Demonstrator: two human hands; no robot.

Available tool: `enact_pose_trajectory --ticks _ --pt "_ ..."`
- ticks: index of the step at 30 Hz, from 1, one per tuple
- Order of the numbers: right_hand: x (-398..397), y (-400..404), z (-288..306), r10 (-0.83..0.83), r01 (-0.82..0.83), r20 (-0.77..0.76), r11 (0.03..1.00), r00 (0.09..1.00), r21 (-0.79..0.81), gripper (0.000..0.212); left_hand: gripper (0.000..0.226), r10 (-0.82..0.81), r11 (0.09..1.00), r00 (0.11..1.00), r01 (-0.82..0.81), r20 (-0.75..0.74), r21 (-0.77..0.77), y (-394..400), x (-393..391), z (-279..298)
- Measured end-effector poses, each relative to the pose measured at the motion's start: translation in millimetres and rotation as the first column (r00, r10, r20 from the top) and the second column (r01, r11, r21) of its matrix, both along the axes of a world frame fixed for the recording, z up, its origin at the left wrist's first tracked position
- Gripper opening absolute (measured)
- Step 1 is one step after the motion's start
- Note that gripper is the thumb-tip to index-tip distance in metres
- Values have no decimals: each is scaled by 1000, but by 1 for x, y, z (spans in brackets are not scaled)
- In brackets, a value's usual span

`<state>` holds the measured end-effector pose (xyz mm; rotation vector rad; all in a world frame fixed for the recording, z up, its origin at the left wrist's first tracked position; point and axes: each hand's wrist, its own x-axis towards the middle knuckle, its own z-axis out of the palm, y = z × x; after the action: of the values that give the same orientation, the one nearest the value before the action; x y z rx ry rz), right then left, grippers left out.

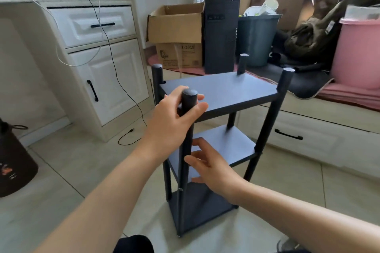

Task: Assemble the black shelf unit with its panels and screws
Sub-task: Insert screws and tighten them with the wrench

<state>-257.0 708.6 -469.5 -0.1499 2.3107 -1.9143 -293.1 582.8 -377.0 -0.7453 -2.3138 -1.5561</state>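
- Black shelf unit stands upright on the tiled floor, centre of view, 3 panels stacked: top panel, mid panel, bottom panel.
- 4 round posts at the corners; tops of all 4 stick up above the top panel.
- Left hand grips the near-left post just under its cap; fingers curled round the post, thumb on the far side, so post sits inside the curl.
- Right hand is lower, at mid panel level, just right of the same post; fingers spread apart & fairly straight, tips pointing at the post. Can't tell if they touch post or panel edge; nothing held.
- Small screw head shows on the near post, down near the bottom panel.
- Behind: white cabinet left, cardboard box & black PC tower at back, pink bin right.
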Motion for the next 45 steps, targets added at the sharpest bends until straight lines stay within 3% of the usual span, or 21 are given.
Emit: enact_pose_trajectory --ticks 16,23,26,29,32,37,39,41,43,45 --pt "-13 -21 -7 -5 5 8 1000 1000 6 17 16 -3 998 1000 2 14 69 -38 -7 -11" --pt "-20 -32 -10 -31 32 32 999 999 -7 12 31 -32 997 997 27 69 72 -45 -12 -13" --pt "-24 -29 -6 -15 13 32 998 999 66 13 36 -40 997 997 36 66 63 -49 -13 -13" --pt "-26 -14 1 -51 51 -2 989 999 141 14 37 37 993 998 -42 48 108 -53 -17 -11" --pt "-27 10 14 -144 140 42 986 989 91 6 24 170 973 985 -173 32 156 -54 -24 -11" --pt "-36 62 28 -392 391 5 919 920 55 14 25 342 927 939 -335 -15 167 -54 -32 -10" --pt "-39 84 28 -496 496 7 868 868 39 14 27 430 902 894 -417 -127 117 -54 -33 -9" --pt "-42 104 25 -579 579 -8 814 815 46 15 29 476 846 783 -532 -400 -36 -52 -32 -9" --pt "-44 119 21 -630 630 -22 774 777 66 17 28 373 707 634 -667 -677 -234 -45 -32 -11" --pt "-47 128 17 -652 652 -39 751 758 104 15 28 275 625 589 -710 -760 -324 -36 -29 -12"
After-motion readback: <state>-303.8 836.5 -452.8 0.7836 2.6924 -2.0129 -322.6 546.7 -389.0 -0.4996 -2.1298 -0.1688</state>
